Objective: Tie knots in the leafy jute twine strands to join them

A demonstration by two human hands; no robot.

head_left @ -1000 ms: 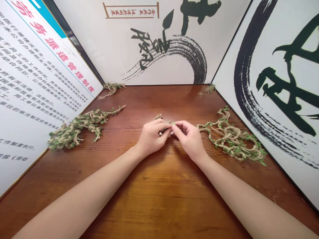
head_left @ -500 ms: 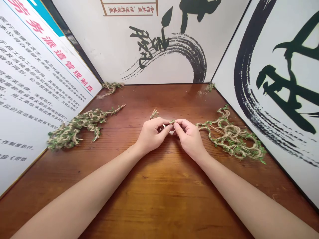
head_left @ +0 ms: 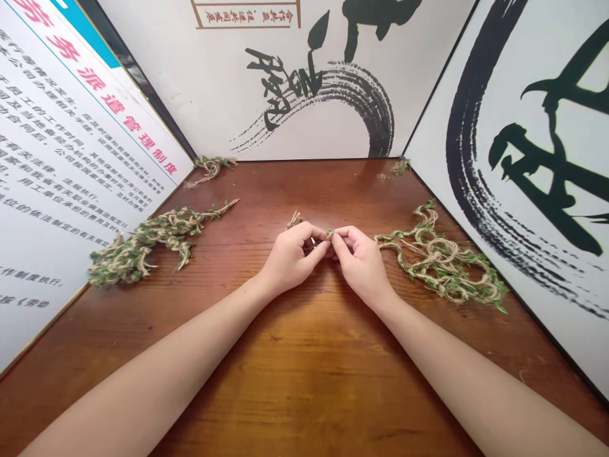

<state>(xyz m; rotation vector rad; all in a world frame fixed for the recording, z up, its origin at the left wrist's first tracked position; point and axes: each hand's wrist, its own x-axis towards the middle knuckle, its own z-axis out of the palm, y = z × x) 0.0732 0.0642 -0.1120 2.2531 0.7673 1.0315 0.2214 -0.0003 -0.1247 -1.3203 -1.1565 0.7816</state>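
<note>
My left hand (head_left: 290, 259) and my right hand (head_left: 361, 265) meet at the middle of the wooden table, their fingertips pinching a short piece of jute twine with small green artificial leaves (head_left: 329, 234). Most of that piece is hidden by my fingers, and a frayed end (head_left: 295, 220) sticks out past my left hand. To the right of my right hand lies a looped tangle of the same leafy twine (head_left: 442, 266). A longer leafy bunch (head_left: 152, 238) lies farther off, to the left of my left hand.
The wooden table (head_left: 314, 368) is bounded by a printed notice board (head_left: 76, 120) on the left, a calligraphy panel (head_left: 304, 108) behind and another (head_left: 537, 158) on the right. Small twine scraps lie in the back corners (head_left: 212, 167) (head_left: 401, 166).
My hands have drawn slightly closer, and the frayed end has shifted a little left of where it was. The view has tilted a little, and the bunches on the table have not moved.
</note>
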